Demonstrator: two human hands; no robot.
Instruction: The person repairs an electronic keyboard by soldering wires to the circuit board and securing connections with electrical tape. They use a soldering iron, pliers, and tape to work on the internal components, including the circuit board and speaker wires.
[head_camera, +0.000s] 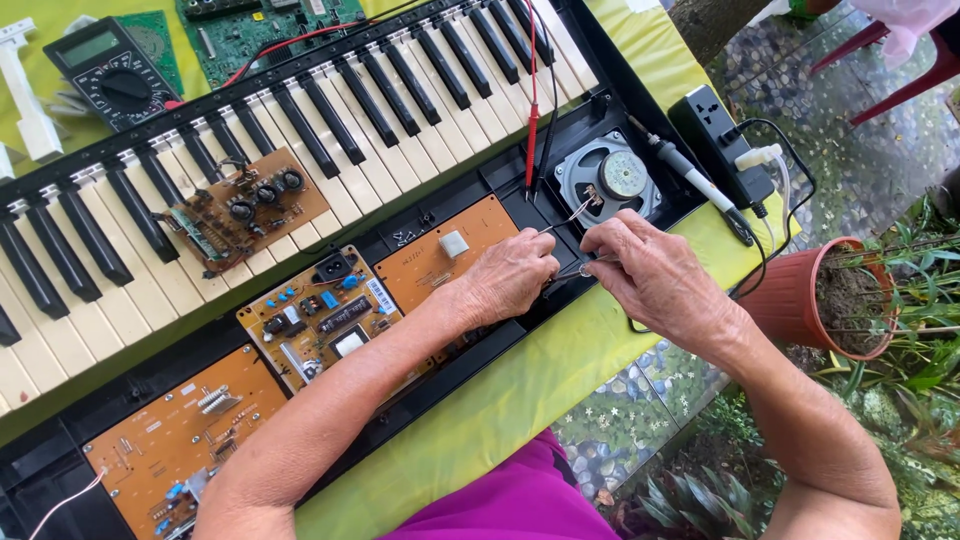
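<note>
An opened electronic keyboard lies across a table with a yellow-green cloth. My left hand and my right hand meet just below the round grey speaker. Each hand pinches a thin white wire that runs up to the speaker's edge; a small metal tip shows between the fingers. Brown circuit boards sit in the black case to the left of my left hand.
A loose brown board rests on the keys. Red and black probe leads cross the keys from a black multimeter. A soldering iron and black power strip lie at the right. A clay pot stands below.
</note>
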